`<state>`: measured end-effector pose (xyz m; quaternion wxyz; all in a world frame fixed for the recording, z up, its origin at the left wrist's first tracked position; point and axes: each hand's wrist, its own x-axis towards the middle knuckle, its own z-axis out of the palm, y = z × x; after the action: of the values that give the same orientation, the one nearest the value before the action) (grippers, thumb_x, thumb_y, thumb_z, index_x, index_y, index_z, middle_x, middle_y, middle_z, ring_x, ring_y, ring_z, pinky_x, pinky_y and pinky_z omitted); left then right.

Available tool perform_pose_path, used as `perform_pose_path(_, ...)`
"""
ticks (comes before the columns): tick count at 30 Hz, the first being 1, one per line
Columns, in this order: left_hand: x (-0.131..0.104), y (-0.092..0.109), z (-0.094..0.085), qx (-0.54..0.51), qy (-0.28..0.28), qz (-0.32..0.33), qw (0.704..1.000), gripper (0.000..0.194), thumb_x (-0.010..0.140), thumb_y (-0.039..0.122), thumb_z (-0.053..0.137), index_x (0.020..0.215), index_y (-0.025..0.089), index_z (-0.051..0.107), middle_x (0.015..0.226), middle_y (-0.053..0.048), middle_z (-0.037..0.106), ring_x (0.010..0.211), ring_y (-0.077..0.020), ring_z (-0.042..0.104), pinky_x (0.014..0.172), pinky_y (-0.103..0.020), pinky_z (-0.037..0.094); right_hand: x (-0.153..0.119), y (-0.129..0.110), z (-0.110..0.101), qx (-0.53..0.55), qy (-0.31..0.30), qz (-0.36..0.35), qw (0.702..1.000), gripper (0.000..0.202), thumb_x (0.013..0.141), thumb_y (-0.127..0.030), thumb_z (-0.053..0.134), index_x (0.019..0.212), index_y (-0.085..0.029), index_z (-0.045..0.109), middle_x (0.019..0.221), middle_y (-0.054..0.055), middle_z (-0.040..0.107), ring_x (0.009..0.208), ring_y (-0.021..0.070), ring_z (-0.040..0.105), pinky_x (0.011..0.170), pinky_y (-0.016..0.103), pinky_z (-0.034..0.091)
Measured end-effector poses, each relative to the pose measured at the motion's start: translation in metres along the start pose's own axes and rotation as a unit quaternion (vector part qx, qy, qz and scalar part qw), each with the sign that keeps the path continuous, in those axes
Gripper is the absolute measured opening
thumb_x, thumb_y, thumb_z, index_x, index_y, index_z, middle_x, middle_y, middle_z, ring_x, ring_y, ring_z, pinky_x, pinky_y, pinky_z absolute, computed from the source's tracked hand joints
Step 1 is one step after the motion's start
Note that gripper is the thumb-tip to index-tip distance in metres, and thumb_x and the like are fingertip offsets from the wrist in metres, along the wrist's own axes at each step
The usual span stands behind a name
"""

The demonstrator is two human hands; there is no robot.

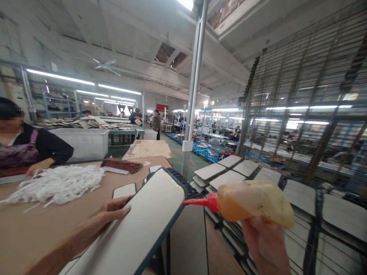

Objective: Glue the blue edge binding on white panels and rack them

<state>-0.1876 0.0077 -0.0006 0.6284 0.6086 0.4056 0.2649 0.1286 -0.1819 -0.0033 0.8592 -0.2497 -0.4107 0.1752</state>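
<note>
A white flat panel with a dark edge [149, 214] is tilted up in front of me. My left hand [116, 212] grips its left side, thumb on the white face and fingers behind. My right hand [265, 240] is closed around a glue bottle [255, 202], which lies sideways with amber liquid inside. The bottle's red nozzle [200, 201] points left, its tip at the panel's upper right edge. A shiny yellowish line runs along that rounded corner. Dark gathered material [182, 181] shows behind the panel's top.
White strips [63, 183] lie heaped on the brown table [31, 229], near a dark red bundle [122, 165]. A co-worker's hand [40, 167] is beside the heap. Racks of similar panels [298, 194] stand at right, below a raised wire rack [304, 84]. A post [193, 84] rises ahead.
</note>
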Motion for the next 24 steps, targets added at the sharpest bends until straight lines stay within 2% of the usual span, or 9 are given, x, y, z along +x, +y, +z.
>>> perform_pose_path(3, 0.001, -0.002, 0.005, -0.061, -0.041, 0.010, 0.997, 0.074, 0.067, 0.042, 0.074, 0.133, 0.026, 0.047, 0.109, -0.001, 0.071, 0.090, -0.0242, 0.068, 0.071, -0.027, 0.055, 0.007, -0.002, 0.008, 0.020, 0.011, -0.003, 1.000, 0.044, 0.070, -0.019, 0.076, 0.109, -0.037, 0.064, 0.096, -0.004, 0.073, 0.091, 0.0149, 0.067, 0.084, 0.024, 0.053)
perform_pose_path(5, 0.000, -0.002, 0.009, -0.087, -0.049, 0.011, 0.995, 0.077, 0.066, 0.042, 0.074, 0.136, 0.025, 0.044, 0.107, -0.004, 0.072, 0.086, -0.0256, 0.069, 0.070, -0.030, 0.056, 0.009, -0.002, 0.014, 0.024, 0.030, -0.015, 0.999, 0.045, 0.066, -0.019, 0.079, 0.107, -0.034, 0.066, 0.096, -0.003, 0.074, 0.089, 0.0157, 0.067, 0.081, 0.025, 0.054)
perform_pose_path(9, -0.008, 0.002, 0.022, -0.109, 0.008, 0.022, 0.994, 0.090, 0.059, 0.042, 0.079, 0.137, 0.018, 0.041, 0.098, -0.006, 0.074, 0.078, -0.0241, 0.071, 0.064, -0.027, 0.057, 0.007, 0.000, 0.022, 0.025, 0.092, -0.035, 0.995, 0.047, 0.056, -0.022, 0.084, 0.101, -0.028, 0.069, 0.093, 0.001, 0.074, 0.081, 0.0196, 0.069, 0.071, 0.027, 0.058)
perform_pose_path(12, -0.014, 0.008, 0.031, -0.123, 0.031, 0.016, 0.992, 0.093, 0.055, 0.043, 0.081, 0.136, 0.016, 0.043, 0.092, -0.006, 0.075, 0.074, -0.0234, 0.071, 0.061, -0.026, 0.057, 0.005, 0.001, 0.021, 0.018, 0.098, -0.018, 0.995, 0.047, 0.055, -0.021, 0.084, 0.099, -0.027, 0.070, 0.084, 0.003, 0.075, 0.076, 0.0208, 0.070, 0.069, 0.029, 0.059)
perform_pose_path(19, -0.019, 0.010, 0.037, -0.134, 0.032, 0.024, 0.990, 0.076, 0.059, 0.042, 0.080, 0.126, 0.019, 0.055, 0.093, -0.005, 0.075, 0.073, -0.0227, 0.071, 0.059, -0.025, 0.056, 0.002, 0.007, 0.016, 0.008, 0.071, -0.018, 0.997, 0.051, 0.057, -0.019, 0.082, 0.104, -0.028, 0.068, 0.088, 0.003, 0.074, 0.073, 0.0197, 0.069, 0.067, 0.029, 0.059)
perform_pose_path(24, -0.020, 0.011, 0.039, -0.143, 0.029, 0.034, 0.989, 0.062, 0.059, 0.038, 0.081, 0.116, 0.019, 0.064, 0.089, -0.007, 0.076, 0.070, -0.0219, 0.071, 0.058, -0.024, 0.056, 0.000, 0.008, 0.019, 0.006, 0.055, -0.012, 0.998, 0.046, 0.059, -0.018, 0.082, 0.101, -0.028, 0.069, 0.081, 0.001, 0.074, 0.071, 0.0183, 0.069, 0.071, 0.029, 0.058)
